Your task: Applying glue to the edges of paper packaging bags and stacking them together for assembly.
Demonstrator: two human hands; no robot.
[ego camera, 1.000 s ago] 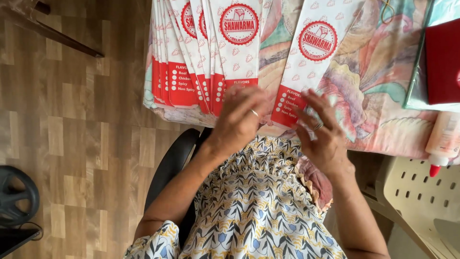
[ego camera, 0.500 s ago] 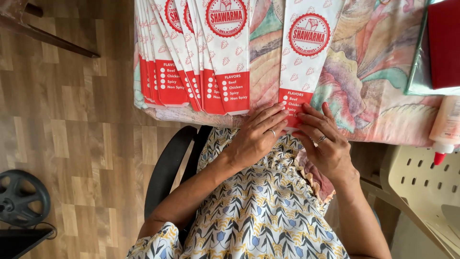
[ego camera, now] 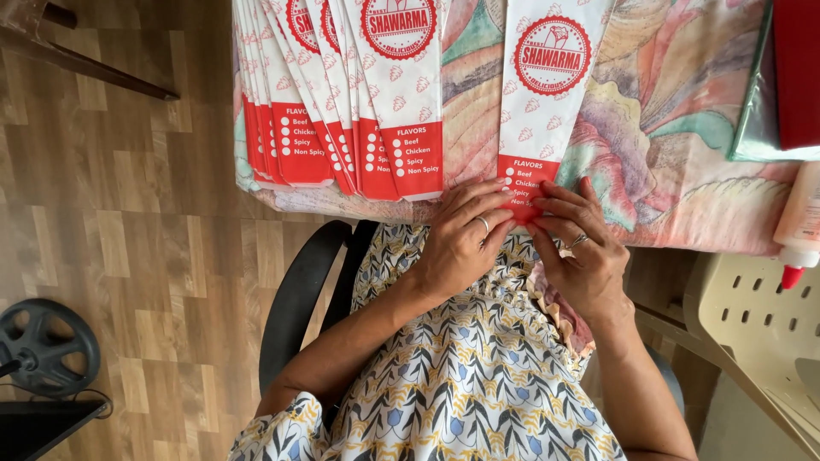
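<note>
Single paper sleeve (ego camera: 547,94), white with red end, lies flat on patterned tablecloth (ego camera: 675,128), red end at table edge. Left hand (ego camera: 461,248) and right hand (ego camera: 581,248) both pinch that end; exact grip partly hidden, probably folding. Fanned stack of sleeves (ego camera: 342,102) just beside, left. Glue bottle (ego camera: 801,222) well apart, right.

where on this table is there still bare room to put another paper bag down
Bare floral cloth lies right of the single paper bag both hands pinch, up to the red-and-green folders. A narrow strip separates it from the fanned bag stack. The left side is crowded.
</note>
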